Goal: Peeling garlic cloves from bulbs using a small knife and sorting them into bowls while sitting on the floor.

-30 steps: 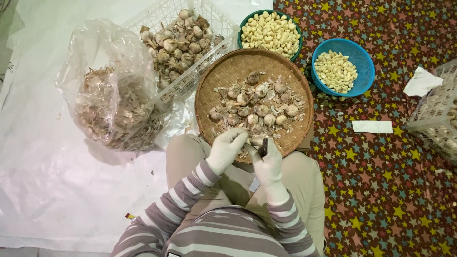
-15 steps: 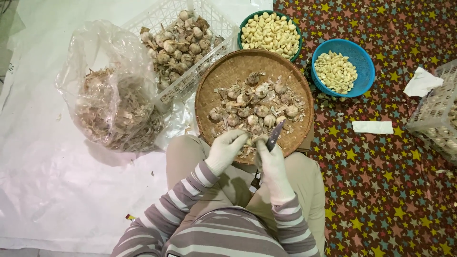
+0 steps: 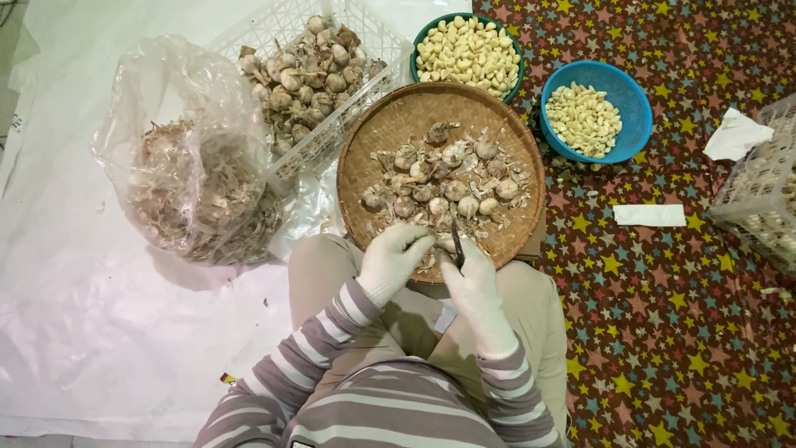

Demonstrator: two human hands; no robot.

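Both my hands wear white gloves and meet over the near rim of a round woven tray (image 3: 373, 145) that rests on my lap. The tray carries several garlic bulbs (image 3: 444, 187) and loose skins. My left hand (image 3: 391, 259) pinches a piece of garlic (image 3: 446, 243) at the tray's edge. My right hand (image 3: 474, 286) grips a small dark knife (image 3: 457, 246), its blade pointing up against that garlic piece.
A white plastic crate (image 3: 332, 137) of unpeeled garlic stands behind the tray. A clear bag of skins (image 3: 195, 178) lies at the left. A green bowl (image 3: 424, 31) and a blue bowl (image 3: 634, 116) hold peeled cloves. Another crate (image 3: 759, 195) sits at the right edge.
My right hand has turned the knife from leaning right to nearly upright, close against the garlic in my left hand. The hands stayed at the tray's near rim.
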